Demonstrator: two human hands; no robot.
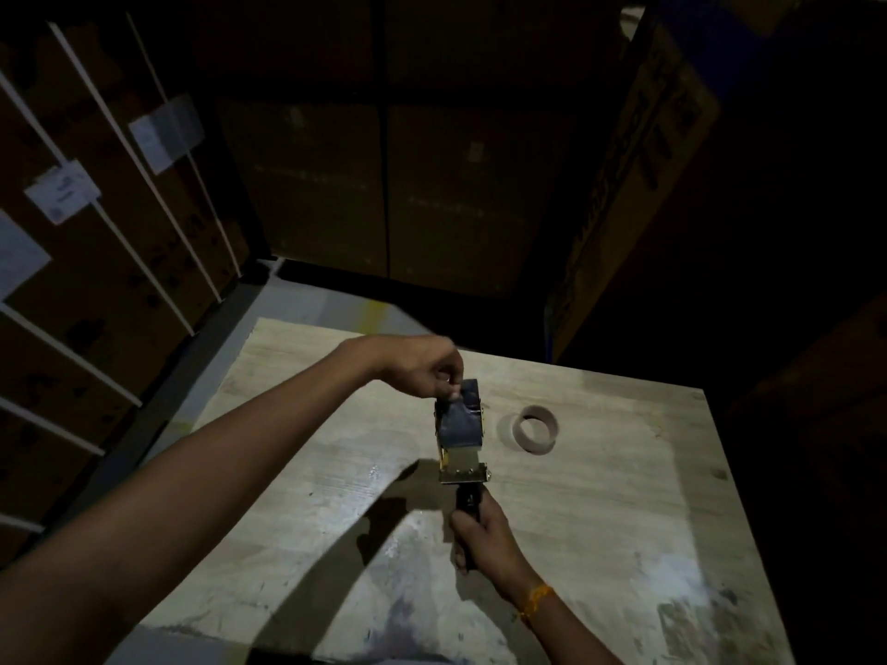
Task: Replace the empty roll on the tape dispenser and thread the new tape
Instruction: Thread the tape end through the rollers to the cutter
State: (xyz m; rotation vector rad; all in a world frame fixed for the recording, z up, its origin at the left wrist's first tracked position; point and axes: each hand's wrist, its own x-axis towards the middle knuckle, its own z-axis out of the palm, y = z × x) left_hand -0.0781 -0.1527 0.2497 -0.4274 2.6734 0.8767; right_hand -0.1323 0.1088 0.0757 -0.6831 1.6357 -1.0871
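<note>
Tape dispenser held above a pale wooden table.
The dark tape roll is pinched at its far end by the left hand; the black-handled metal dispenser is gripped by the right hand; an empty cardboard core lies right.

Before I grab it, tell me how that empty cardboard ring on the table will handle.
The cardboard ring looks hollow and thin-walled, so it is probably very light and easily crushed. It lies flat on the table, so a push should slide it; tipped on edge, it would likely roll.
</note>
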